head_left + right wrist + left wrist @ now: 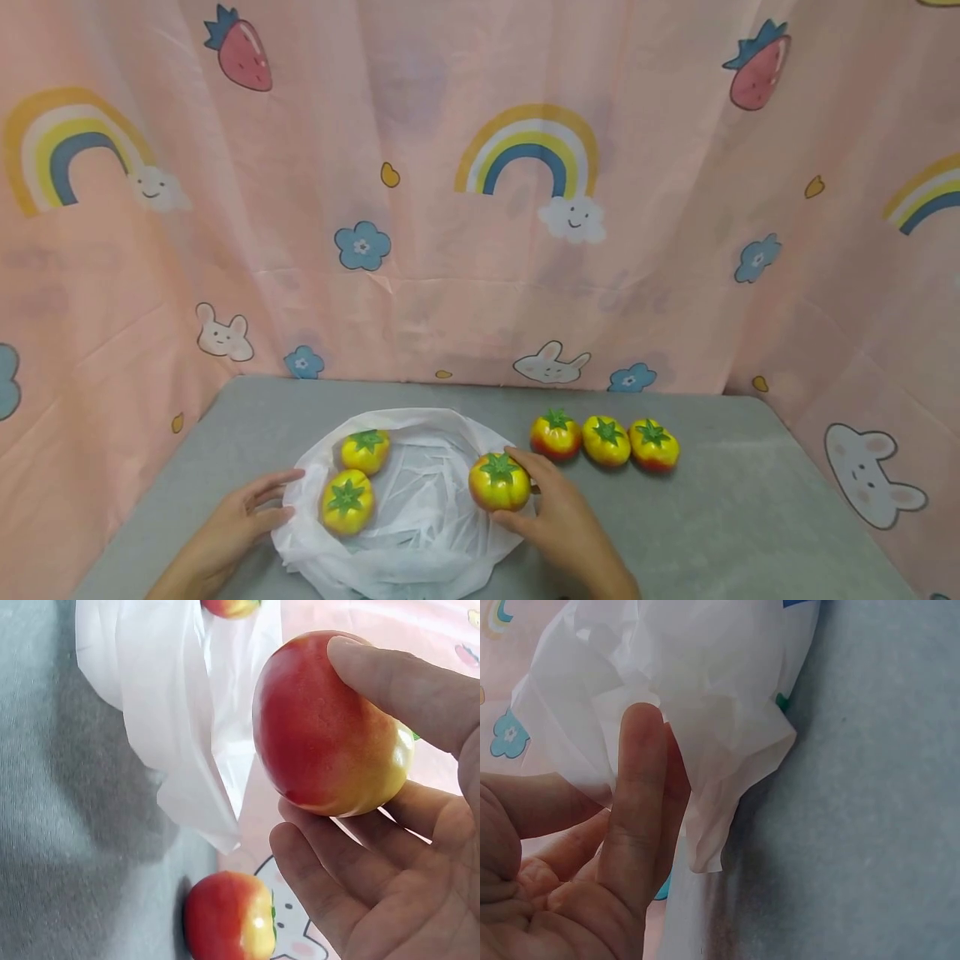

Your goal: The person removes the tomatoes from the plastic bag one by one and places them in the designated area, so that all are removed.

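Note:
My right hand (558, 517) holds a yellow-and-red tomato (498, 483) with a green star-shaped top, thumb and fingers on its sides, over the right rim of a white plastic bag (427, 575). In the right wrist view the red underside of this tomato (322, 727) shows. The bag's mouth is spread wide. Inside it, along the left wall, are two more tomatoes, one farther back (365, 454) and one nearer (347, 504). At the bag's left side is my left hand (232, 525), fingers fairly straight, fingertips against the outside of the plastic (712, 697).
Three similar tomatoes stand in a row on the grey table (720, 517), right of the bag: a left one (555, 437), a middle one (606, 443) and a right one (654, 447). A pink patterned curtain (450, 317) hangs behind and at both sides.

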Motion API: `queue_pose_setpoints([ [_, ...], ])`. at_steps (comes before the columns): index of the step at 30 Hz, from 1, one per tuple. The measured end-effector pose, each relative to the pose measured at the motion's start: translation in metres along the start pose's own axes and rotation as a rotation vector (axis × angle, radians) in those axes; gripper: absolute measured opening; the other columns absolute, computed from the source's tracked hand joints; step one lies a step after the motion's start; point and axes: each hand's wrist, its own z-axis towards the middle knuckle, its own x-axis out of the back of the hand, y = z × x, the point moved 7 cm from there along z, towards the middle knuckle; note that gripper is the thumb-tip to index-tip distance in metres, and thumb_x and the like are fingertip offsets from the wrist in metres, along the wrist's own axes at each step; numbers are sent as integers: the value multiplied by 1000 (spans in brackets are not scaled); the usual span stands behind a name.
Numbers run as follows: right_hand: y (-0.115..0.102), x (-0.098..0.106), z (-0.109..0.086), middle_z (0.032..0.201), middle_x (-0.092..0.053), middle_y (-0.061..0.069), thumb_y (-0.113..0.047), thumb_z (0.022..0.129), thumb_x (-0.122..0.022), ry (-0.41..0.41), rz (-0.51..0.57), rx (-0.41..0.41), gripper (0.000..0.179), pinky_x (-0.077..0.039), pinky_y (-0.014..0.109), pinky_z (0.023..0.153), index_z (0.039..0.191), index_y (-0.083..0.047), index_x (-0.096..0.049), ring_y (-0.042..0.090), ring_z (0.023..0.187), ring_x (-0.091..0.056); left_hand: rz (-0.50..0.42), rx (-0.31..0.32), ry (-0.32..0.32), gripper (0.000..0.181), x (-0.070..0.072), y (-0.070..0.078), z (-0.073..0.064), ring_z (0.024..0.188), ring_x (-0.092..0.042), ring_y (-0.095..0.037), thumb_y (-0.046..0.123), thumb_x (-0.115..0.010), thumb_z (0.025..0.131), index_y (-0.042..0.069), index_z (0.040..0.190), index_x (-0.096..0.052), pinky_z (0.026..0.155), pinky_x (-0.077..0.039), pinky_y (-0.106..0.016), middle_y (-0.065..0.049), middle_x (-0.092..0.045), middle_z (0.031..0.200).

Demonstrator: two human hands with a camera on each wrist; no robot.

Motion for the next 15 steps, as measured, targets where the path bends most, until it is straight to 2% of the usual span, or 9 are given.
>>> queue_pose_setpoints([
  [10,12,5,3,145,-52,8,-36,73,-87,18,-2,-105,77,-55,50,95,141,-22,-54,23,113,-60,-3,0,-3,67,0,-1,0,117,-52,-28,14,-70,89,10,150,-42,99,-53,-51,-25,-50,143],
  [15,19,13,2,147,-52,5,-33,74,-87,46,-17,-101,77,-52,51,100,141,-24,-53,24,120,-57,3,8,2,67,0,-1,2,116,-53,-29,15,-70,89,11,150,-43,101,-50,-55,-27,-49,144],
])
